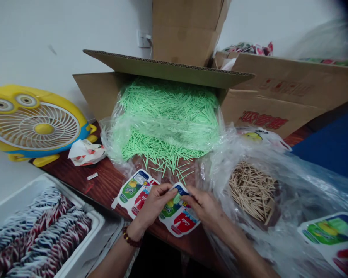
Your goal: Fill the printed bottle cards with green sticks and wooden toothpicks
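Note:
Between my two hands, in front of me, is a flat white-edged packet (180, 222) printed with a green Sprite bottle and a red cola bottle. My left hand (152, 204) pinches its upper left edge between thumb and fingertips. At the upper right corner, the fingers of my right hand (207, 206) are closed on the same packet. A second packet (130, 190) of like print lies on the table to the left, partly behind my left hand. Just beyond my hands, loose light green thin sticks (169, 164) spill from a plastic-lined cardboard box (168, 69).
To the right, brown sticks (251, 189) are heaped amid clear plastic film (304, 181); another printed packet (330, 233) lies at far right. At lower left stands a white foam box (98, 224) with rows of packets. A yellow fan (43, 129) and crumpled wrapper (87, 152) sit behind.

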The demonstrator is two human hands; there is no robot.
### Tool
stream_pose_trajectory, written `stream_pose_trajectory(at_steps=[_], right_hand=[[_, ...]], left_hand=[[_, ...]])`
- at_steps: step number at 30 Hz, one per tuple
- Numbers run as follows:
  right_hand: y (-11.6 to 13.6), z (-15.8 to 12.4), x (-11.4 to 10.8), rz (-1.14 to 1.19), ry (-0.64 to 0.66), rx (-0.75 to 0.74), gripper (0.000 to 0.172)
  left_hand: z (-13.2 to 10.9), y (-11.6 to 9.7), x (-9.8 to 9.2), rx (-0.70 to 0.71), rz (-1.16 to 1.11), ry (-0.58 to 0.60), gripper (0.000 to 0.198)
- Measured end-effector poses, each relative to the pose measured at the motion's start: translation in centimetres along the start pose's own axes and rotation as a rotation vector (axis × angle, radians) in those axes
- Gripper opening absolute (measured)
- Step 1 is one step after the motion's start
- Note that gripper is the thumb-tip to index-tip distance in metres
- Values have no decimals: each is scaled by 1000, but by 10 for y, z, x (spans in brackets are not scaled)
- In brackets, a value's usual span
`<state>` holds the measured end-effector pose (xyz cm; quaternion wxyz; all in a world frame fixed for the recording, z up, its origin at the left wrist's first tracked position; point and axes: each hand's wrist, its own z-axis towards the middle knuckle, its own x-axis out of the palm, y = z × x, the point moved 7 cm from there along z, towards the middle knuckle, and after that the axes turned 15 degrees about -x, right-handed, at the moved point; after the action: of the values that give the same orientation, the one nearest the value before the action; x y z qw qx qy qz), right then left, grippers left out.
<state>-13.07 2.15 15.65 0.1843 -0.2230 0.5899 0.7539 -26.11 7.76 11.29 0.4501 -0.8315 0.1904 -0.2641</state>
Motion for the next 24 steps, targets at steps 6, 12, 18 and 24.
stream_pose_trajectory(at_steps=[6, 12, 18, 24], right_hand=[[-4, 2, -12, 192, -90, 37, 16], [-5, -1, -18, 260, -76, 50, 26], [-20, -11, -15, 308, -4, 141, 13], [-28, -13, -9, 389, -44, 163, 11]], left_hand=[[-3, 5, 16, -161, -19, 205, 33], [-4, 4, 16, -104, -79, 155, 27], [-4, 7, 21, -112, 10, 77, 23], [-7, 12, 23, -144, -51, 120, 32]])
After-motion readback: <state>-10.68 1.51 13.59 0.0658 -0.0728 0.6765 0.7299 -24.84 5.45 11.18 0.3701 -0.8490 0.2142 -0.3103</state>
